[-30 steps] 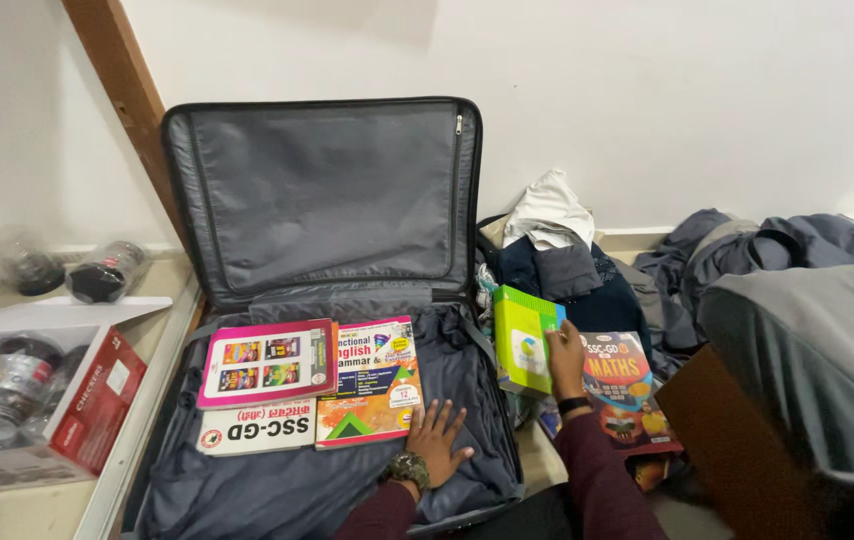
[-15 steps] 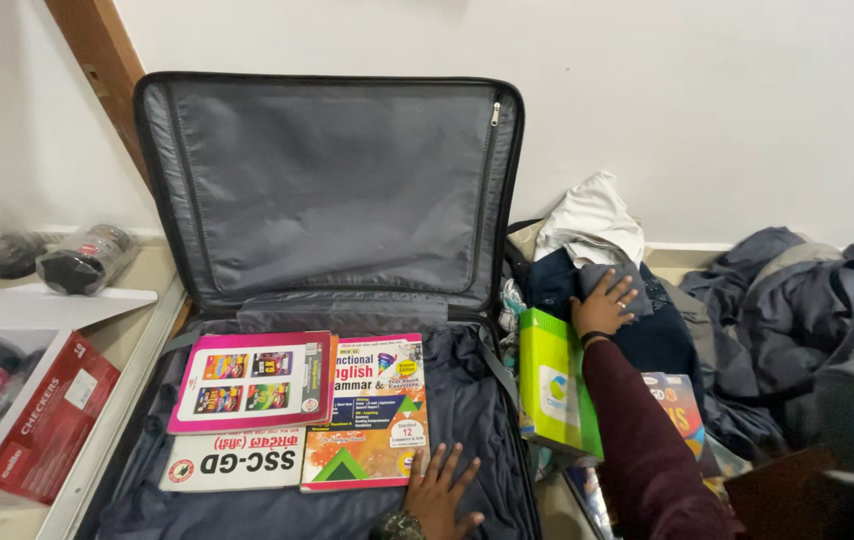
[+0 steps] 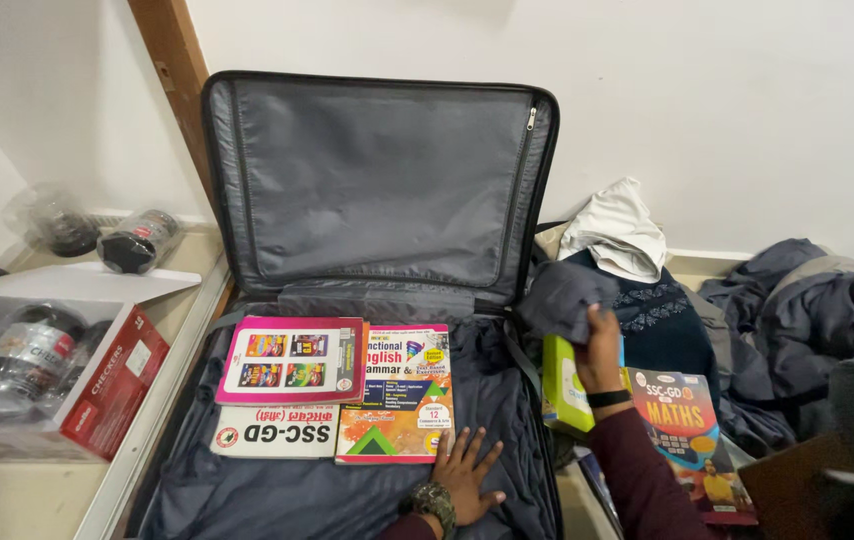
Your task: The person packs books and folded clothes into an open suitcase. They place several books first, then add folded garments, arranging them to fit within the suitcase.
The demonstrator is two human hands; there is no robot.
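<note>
While the left hand [image 3: 463, 475] lay flat and open on the suitcase [image 3: 507, 400] lining beside the books [image 3: 337, 385], the right hand [image 3: 599, 350] pinched a dark grey garment [image 3: 559, 295] over the clothes pile [image 3: 667, 320], best lifted clear before swinging inward.

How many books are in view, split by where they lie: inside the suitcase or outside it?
Inside the suitcase: 3 (pink book, white book, grammar book)
Outside, right of it: 2 (green book, maths book)
Total: 5
</note>
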